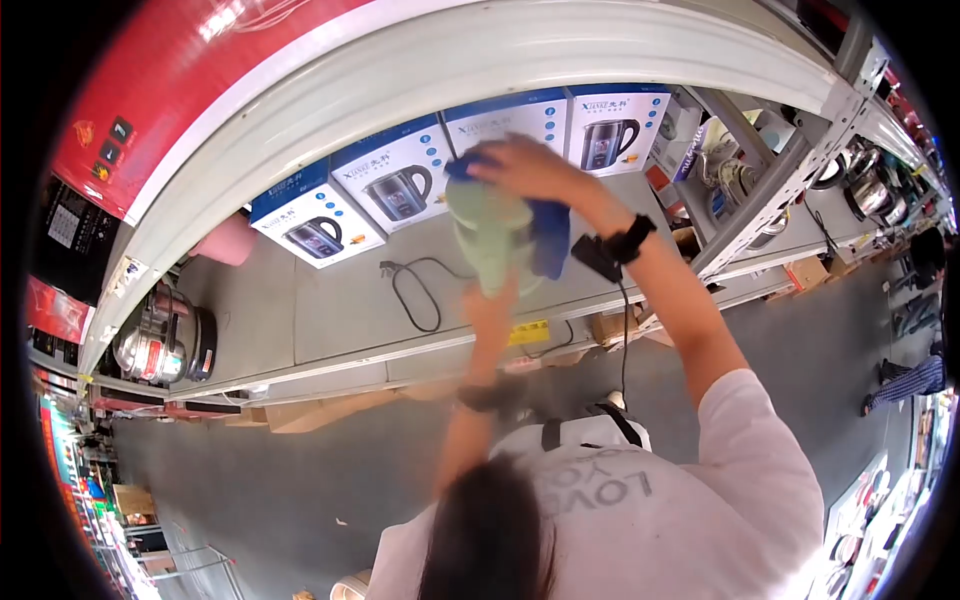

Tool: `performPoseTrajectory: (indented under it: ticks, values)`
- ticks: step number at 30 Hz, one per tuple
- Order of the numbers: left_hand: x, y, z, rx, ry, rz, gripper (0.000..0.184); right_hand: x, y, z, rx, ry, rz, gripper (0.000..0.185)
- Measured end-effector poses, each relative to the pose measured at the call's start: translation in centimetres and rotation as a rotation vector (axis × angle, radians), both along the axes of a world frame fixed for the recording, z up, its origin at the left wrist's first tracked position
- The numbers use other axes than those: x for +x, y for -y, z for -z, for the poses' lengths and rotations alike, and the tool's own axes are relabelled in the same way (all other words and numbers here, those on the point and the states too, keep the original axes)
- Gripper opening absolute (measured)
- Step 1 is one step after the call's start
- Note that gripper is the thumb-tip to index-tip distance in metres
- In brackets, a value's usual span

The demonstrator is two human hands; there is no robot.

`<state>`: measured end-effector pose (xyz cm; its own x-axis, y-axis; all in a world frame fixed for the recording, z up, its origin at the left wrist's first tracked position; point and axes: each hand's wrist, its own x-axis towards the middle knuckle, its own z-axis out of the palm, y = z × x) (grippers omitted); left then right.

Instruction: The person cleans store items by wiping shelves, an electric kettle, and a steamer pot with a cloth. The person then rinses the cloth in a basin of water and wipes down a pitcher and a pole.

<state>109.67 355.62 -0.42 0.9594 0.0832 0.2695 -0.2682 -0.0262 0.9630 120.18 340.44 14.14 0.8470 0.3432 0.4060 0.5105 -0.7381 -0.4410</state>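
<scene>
A light green kettle [487, 222], blurred by motion, is at the front of the shelf before the boxes. My left hand [490, 300] is at its near side, fingers closed around what seems to be its handle, though the blur hides the exact grip. A blue cloth [551, 238] hangs down the kettle's right side, and part of it lies over the top. My right hand [530, 165] presses the cloth onto the kettle's top with bent fingers. A black cord [412, 292] curls on the shelf left of the kettle.
Kettle boxes [395, 185] line the back of the grey shelf [330, 320]. A pink item [228, 240] and a steel pot [160, 340] are at the left. A perforated upright [770, 190] stands at the right; a white beam [480, 50] crosses above.
</scene>
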Motion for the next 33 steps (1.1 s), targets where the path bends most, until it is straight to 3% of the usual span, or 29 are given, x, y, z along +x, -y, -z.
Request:
performPoseTrajectory:
  ticks: [3,6,8,11,14,16,19,22,27,32,33]
  values:
    - [-0.3,0.4,-0.6,0.021,0.085,-0.036,0.025,2.6,0.7,0.6,0.275,-0.174,-0.020,0.036]
    - [0.1,0.3,-0.2,-0.015,0.143,-0.032,0.024,-1.5,-2.3,0.9,-0.101,0.256,-0.010,0.034]
    - [0.9,0.9,0.7,-0.075,0.228,-0.150,0.016,-6.7,-4.6,0.9,-0.030,0.089,-0.268,0.027]
    - [1.4,2.3,2.5,-0.222,0.324,-0.358,0.022,-9.9,-5.4,1.2,-0.124,0.386,-0.529,0.023]
    - [0.8,1.7,2.5,-0.196,0.241,-0.255,0.018,-7.1,-4.2,1.9,-0.185,0.515,-0.379,0.022]
    - [-1.0,0.8,-1.7,0.100,0.137,-0.130,0.026,-3.0,-2.7,0.7,-0.073,0.358,-0.256,0.025]
    - [-1.4,1.1,-3.1,0.001,0.076,-0.108,0.023,0.3,-1.4,-0.4,0.176,-0.061,0.016,0.032]
    - [-1.0,0.6,-1.2,-0.099,0.025,-0.043,0.022,-2.7,-2.8,0.7,0.016,0.138,0.055,0.032]
    - [-1.1,0.3,-0.1,-0.051,0.214,-0.158,0.018,-9.7,-4.4,1.9,-0.043,0.244,-0.272,0.026]
    - [-1.8,1.0,0.1,-0.052,0.026,-0.102,0.029,-0.9,-1.5,1.5,0.087,0.216,0.125,0.036]
    - [-1.6,1.4,0.8,-0.056,0.048,-0.117,0.030,-0.1,-0.7,1.5,0.338,0.014,0.102,0.039]
